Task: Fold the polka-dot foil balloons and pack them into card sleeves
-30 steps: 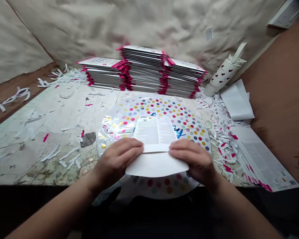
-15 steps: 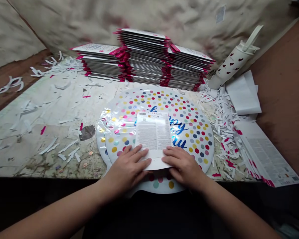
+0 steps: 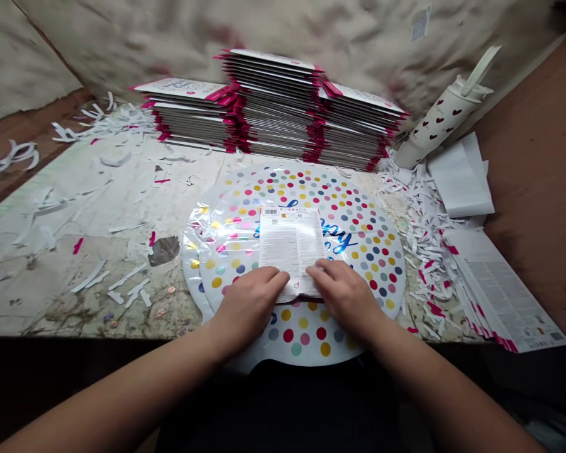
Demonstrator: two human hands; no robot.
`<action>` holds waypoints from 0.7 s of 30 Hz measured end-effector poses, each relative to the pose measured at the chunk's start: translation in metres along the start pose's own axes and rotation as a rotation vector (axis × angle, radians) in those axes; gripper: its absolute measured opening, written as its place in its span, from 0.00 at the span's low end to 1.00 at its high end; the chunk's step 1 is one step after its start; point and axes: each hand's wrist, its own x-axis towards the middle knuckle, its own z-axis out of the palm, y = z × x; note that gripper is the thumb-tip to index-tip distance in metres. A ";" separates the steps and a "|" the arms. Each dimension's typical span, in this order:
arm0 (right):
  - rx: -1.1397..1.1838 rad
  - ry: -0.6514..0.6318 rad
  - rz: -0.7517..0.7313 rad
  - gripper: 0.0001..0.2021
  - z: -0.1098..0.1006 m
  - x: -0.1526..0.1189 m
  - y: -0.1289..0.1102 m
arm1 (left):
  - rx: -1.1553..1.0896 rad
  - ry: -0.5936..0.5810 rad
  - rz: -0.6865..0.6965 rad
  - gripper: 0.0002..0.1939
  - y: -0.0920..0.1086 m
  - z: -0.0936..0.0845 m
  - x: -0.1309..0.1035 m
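Observation:
A white printed paper packet [image 3: 290, 245] with a barcode at its top lies on flat polka-dot foil balloons [image 3: 377, 251] with blue script. Its lower end is folded up, showing a small red mark. My left hand [image 3: 252, 305] is closed at the packet's lower left corner, fingers curled and thumb side against the fold. At the lower right corner my right hand [image 3: 346, 296] is likewise closed, fingertips on the folded end. Part of the blue lettering is hidden under the packet and my right hand.
Stacks of pink-edged packets [image 3: 278, 107] stand along the back. A white tumbler with hearts [image 3: 434, 126] leans at the right, near paper scraps [image 3: 422, 251] and a fanned pile of printed sleeves [image 3: 509, 289]. Paper strips [image 3: 132, 289] litter the left side.
The packet's lower end has been folded upward, and its bottom edge now sits higher. Both hands have gone from lying flat on it to curled around its lower corners.

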 end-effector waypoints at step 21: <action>0.273 -0.266 0.090 0.06 0.000 -0.007 -0.021 | -0.133 -0.051 0.047 0.09 0.019 0.006 -0.010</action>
